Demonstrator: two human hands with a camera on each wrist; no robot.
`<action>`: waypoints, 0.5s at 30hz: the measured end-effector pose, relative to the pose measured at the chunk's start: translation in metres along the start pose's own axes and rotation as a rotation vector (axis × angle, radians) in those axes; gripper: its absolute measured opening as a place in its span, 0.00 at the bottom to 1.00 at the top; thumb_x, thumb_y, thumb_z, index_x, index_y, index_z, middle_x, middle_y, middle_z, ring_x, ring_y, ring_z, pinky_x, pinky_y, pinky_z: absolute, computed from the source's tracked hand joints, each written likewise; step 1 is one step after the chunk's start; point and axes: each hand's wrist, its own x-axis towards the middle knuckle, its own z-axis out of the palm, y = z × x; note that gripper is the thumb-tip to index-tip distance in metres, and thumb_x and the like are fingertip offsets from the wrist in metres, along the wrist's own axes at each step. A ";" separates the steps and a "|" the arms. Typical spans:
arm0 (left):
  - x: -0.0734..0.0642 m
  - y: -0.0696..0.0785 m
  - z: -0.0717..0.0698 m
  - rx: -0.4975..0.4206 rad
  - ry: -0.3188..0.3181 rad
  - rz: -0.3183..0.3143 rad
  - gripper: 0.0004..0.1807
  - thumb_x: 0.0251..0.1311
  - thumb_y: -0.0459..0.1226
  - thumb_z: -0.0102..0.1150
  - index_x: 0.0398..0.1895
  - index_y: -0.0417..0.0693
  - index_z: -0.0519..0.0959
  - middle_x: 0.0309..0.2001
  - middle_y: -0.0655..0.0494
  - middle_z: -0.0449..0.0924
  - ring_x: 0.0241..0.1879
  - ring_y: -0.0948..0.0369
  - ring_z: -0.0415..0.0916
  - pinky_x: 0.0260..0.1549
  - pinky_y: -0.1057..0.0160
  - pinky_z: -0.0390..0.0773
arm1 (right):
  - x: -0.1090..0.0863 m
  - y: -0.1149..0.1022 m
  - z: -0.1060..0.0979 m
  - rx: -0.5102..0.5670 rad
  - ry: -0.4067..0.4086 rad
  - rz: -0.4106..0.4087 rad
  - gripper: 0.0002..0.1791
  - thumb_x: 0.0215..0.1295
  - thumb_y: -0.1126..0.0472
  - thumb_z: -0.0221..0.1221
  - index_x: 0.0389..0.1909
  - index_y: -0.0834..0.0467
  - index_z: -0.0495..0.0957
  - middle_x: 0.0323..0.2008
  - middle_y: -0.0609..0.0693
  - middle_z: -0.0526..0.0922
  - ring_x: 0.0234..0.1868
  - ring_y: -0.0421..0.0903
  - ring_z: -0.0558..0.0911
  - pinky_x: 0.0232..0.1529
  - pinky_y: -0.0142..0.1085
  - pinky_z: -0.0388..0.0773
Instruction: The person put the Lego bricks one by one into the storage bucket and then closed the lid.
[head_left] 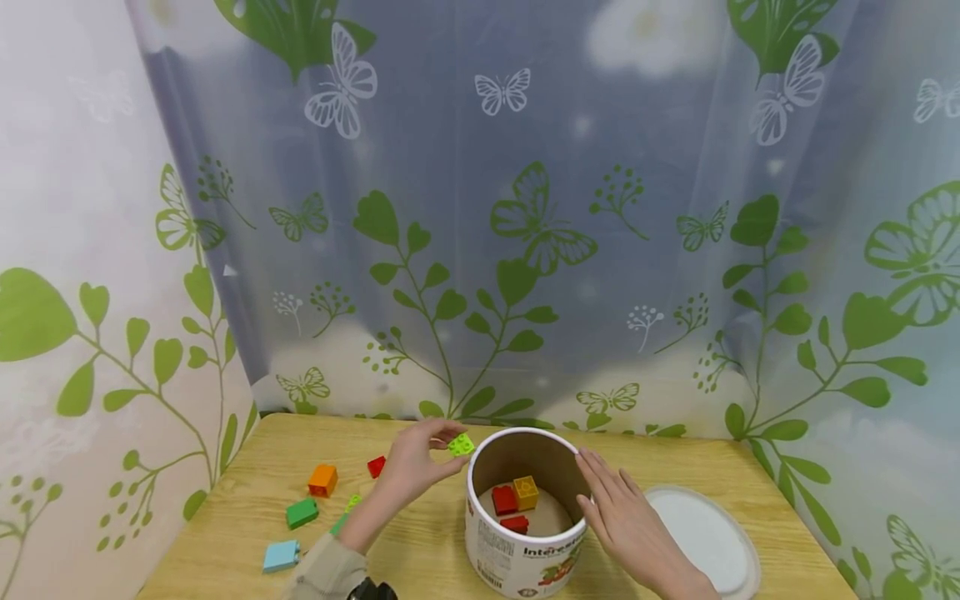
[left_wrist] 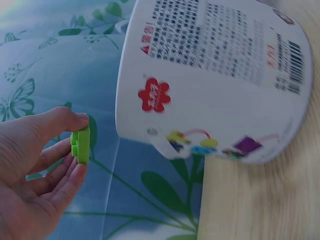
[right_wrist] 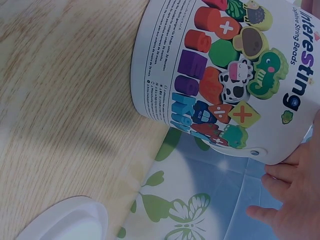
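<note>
My left hand (head_left: 411, 460) pinches a lime-green toy brick (head_left: 461, 445) between thumb and fingers, just left of the rim of a white round tub (head_left: 491, 533). In the left wrist view the same brick shows edge-on, its studs facing the palm. My right hand (head_left: 626, 521) rests with straight fingers on the tub's right rim. Inside the tub lie a yellow-orange brick (head_left: 526, 492) and red bricks (head_left: 505, 500) on the bottom. The right wrist view shows fingers (right_wrist: 282, 172) at the rim and the tub's printed side.
Left of the tub lie an orange brick (head_left: 322, 481), a green brick (head_left: 302, 513), a light blue brick (head_left: 281, 556) and a red brick (head_left: 377, 467). More green pieces are partly behind the left forearm. A white lid (head_left: 701, 533) lies right of the tub. A patterned curtain (head_left: 480, 250) hangs behind the table.
</note>
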 end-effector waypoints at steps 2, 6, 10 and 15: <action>0.005 0.004 0.005 -0.010 -0.004 0.013 0.18 0.52 0.32 0.76 0.47 0.44 0.85 0.42 0.54 0.84 0.42 0.56 0.82 0.44 0.57 0.86 | 0.000 0.000 0.000 -0.005 0.004 -0.002 0.30 0.79 0.53 0.50 0.75 0.62 0.63 0.75 0.57 0.64 0.73 0.55 0.67 0.69 0.59 0.66; 0.015 0.010 0.016 -0.038 -0.025 0.035 0.17 0.54 0.33 0.75 0.48 0.43 0.84 0.43 0.52 0.84 0.43 0.55 0.82 0.45 0.55 0.86 | 0.000 0.001 0.000 -0.012 0.009 -0.004 0.30 0.79 0.53 0.51 0.75 0.62 0.63 0.75 0.57 0.65 0.74 0.54 0.66 0.70 0.58 0.66; 0.023 0.016 0.026 -0.050 -0.052 0.056 0.18 0.55 0.33 0.75 0.49 0.41 0.84 0.43 0.51 0.84 0.43 0.55 0.82 0.45 0.55 0.86 | -0.001 0.000 0.000 -0.014 0.017 -0.008 0.30 0.79 0.53 0.51 0.75 0.62 0.64 0.74 0.57 0.65 0.73 0.55 0.67 0.69 0.59 0.67; 0.031 0.022 0.038 -0.081 -0.091 0.068 0.18 0.55 0.33 0.74 0.49 0.39 0.84 0.43 0.50 0.83 0.42 0.54 0.82 0.45 0.52 0.86 | -0.001 0.000 0.000 -0.009 0.005 -0.001 0.30 0.79 0.53 0.50 0.75 0.62 0.63 0.75 0.57 0.65 0.74 0.55 0.66 0.69 0.59 0.66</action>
